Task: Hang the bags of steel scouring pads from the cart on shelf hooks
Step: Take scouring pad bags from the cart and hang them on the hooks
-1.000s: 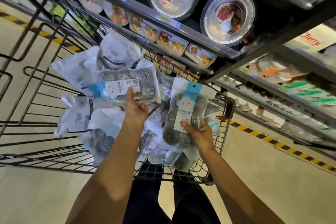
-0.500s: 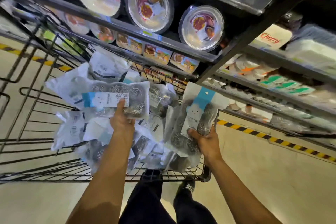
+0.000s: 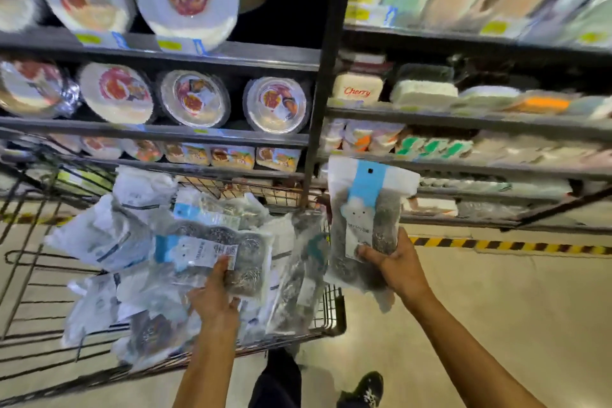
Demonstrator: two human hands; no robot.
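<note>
Bag (image 3: 366, 209) in right hand (image 3: 394, 262), seemingly higher

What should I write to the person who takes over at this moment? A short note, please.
Left hand grips a bag, held flat over the cart.
Right hand holds a second bag upright, at the cart's right edge, before the shelves.
A pile of bags lies in the cart.
No bag is seen hung; no hook shows clearly.
Left to do: hang both, then the pile.

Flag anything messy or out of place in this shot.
The scouring-pad bags lie jumbled at all angles in the cart, not stacked. Nothing looks torn or spilled, though the frame is blurred.
</note>
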